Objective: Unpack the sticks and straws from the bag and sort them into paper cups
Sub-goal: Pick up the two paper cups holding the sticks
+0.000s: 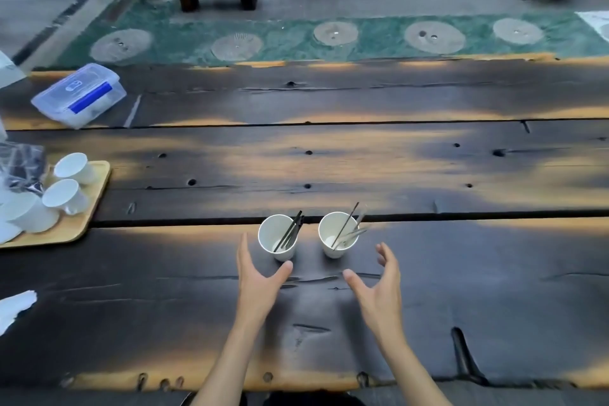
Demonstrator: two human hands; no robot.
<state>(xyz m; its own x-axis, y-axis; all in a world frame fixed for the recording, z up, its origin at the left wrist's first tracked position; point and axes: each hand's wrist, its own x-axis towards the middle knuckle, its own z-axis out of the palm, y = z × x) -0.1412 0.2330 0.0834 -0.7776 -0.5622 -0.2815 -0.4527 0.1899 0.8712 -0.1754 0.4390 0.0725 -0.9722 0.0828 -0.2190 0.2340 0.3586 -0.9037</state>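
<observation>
Two white paper cups stand side by side on the dark wooden table. The left cup [276,237] holds several black sticks [291,231] leaning to the right. The right cup [336,235] holds clear straws [354,230] and one thin dark stick. My left hand [258,277] is open just in front and to the left of the left cup, thumb near its base, not touching it as far as I can see. My right hand [379,280] is open in front and to the right of the right cup, holding nothing.
A wooden tray [89,208] with several white cups lying on it sits at the left, beside a crumpled plastic bag [19,165]. A clear plastic box [79,94] with a blue band lies at the far left. White paper [14,306] lies at the left edge.
</observation>
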